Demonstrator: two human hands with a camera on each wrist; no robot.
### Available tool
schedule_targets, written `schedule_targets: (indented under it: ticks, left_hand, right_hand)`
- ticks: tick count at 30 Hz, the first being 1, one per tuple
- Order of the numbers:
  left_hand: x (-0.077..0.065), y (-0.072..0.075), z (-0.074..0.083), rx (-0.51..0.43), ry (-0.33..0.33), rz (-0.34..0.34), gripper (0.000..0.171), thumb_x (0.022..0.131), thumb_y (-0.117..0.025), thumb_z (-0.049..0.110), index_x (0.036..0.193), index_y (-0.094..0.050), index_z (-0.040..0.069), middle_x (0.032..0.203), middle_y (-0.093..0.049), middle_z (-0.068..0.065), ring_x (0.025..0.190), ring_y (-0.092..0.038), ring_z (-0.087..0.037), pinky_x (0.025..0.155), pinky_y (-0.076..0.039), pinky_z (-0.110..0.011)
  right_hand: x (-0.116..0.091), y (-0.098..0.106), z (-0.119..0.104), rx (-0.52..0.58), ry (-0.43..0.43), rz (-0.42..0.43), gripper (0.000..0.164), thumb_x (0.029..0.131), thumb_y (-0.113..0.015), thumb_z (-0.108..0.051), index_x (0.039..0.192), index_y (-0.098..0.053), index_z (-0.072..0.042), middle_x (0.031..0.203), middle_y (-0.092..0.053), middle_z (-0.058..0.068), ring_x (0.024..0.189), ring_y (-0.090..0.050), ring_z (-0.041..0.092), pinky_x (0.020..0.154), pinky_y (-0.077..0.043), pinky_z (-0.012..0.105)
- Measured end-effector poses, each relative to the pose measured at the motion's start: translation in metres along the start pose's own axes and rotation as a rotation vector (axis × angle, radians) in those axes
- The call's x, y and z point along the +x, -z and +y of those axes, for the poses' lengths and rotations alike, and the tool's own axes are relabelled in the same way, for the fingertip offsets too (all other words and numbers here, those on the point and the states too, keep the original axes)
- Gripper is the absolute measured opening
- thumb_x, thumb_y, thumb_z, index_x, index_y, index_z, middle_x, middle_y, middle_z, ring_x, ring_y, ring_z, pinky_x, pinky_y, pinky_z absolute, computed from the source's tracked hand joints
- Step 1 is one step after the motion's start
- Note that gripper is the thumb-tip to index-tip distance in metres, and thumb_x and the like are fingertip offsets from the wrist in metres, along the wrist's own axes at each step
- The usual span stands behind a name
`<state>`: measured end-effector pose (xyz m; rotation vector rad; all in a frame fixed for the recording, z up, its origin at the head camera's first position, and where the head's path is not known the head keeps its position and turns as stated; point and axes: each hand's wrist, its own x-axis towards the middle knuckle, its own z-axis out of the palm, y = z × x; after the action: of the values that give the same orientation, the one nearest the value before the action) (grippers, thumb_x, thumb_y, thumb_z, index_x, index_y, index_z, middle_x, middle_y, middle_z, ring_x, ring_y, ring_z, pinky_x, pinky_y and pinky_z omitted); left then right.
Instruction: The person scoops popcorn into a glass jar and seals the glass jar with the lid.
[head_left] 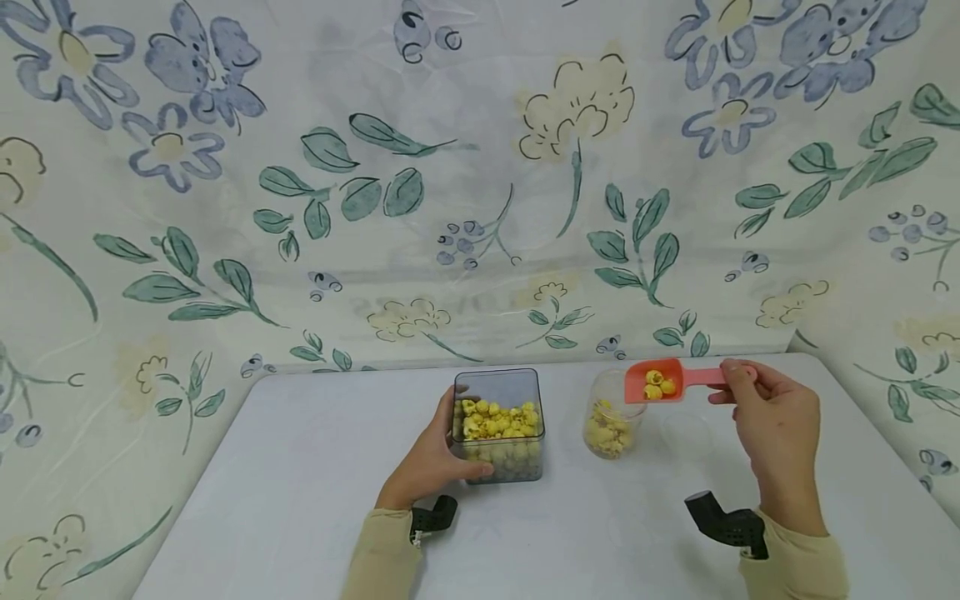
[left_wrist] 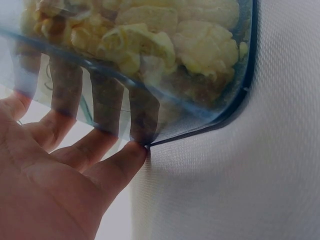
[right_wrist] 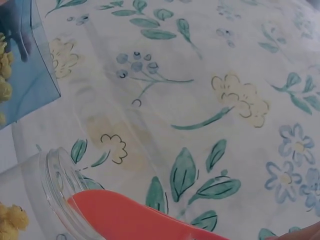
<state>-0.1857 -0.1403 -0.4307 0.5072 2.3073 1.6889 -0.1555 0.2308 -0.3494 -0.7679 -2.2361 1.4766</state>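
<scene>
My left hand [head_left: 431, 458] grips the near left side of a bluish see-through square container [head_left: 504, 467], its thumb across the front. Yellow popcorn [head_left: 501, 419] fills the lower part of that container, also seen close up in the left wrist view. The right hand [head_left: 780, 425] pinches the handle of a red scoop [head_left: 663, 381], which carries several popcorn pieces. The scoop's front end overlaps the mouth of a clear round jar [head_left: 612, 425] that has popcorn inside. In the right wrist view the scoop [right_wrist: 130, 215] lies right at the jar's rim [right_wrist: 65, 195].
A clear round lid [head_left: 687, 437] lies on the white table [head_left: 315, 467] to the right of the jar. Behind the table hangs a flower-patterned cloth [head_left: 480, 208]. Each wrist wears a black camera mount, the right one [head_left: 723, 521] close over the table.
</scene>
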Motion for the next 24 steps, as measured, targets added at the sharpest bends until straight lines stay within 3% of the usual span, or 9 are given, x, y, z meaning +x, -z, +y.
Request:
schedule_targets:
  ticks: [5,13,19,24]
  left_hand:
    - [0.001,0.0,-0.001,0.008,-0.002,0.0,0.108,0.069,-0.083,0.016,0.146,-0.009,0.029,0.149,-0.026,-0.003,0.132,-0.032,-0.02,0.097,-0.039,-0.043]
    - [0.001,0.0,-0.003,0.007,0.0,0.0,0.107,0.069,-0.083,0.017,0.145,-0.009,0.032,0.149,-0.026,-0.002,0.131,-0.034,-0.019,0.093,-0.042,-0.039]
    - [0.001,0.0,-0.001,0.017,0.002,0.003,0.11,0.069,-0.083,0.018,0.148,-0.007,0.022,0.149,-0.026,-0.002,0.13,-0.035,-0.02,0.093,-0.041,-0.04]
    - [0.001,0.0,-0.001,0.023,0.011,0.002,0.112,0.069,-0.083,0.019,0.149,-0.005,0.021,0.15,-0.026,-0.002,0.13,-0.034,-0.02,0.093,-0.041,-0.04]
  right_hand:
    - [-0.005,-0.004,-0.001,-0.017,0.076,0.043,0.046,0.09,-0.053,-0.046,0.119,-0.064,-0.013,0.084,-0.067,-0.003,0.065,-0.062,0.005,0.059,-0.044,0.019]
    - [-0.01,-0.01,0.0,-0.031,0.223,0.08,0.041,0.091,-0.054,-0.04,0.112,-0.067,-0.006,0.091,-0.068,0.012,0.058,-0.059,0.001,0.047,-0.039,0.019]
    - [-0.013,-0.011,-0.001,-0.039,0.306,0.093,0.035,0.092,-0.056,-0.034,0.106,-0.069,-0.004,0.088,-0.068,0.014,0.056,-0.057,-0.002,0.045,-0.037,0.019]
    - [-0.014,-0.011,0.0,-0.03,0.368,0.104,0.034,0.092,-0.056,-0.031,0.103,-0.069,-0.001,0.086,-0.068,0.015,0.054,-0.056,-0.004,0.044,-0.037,0.018]
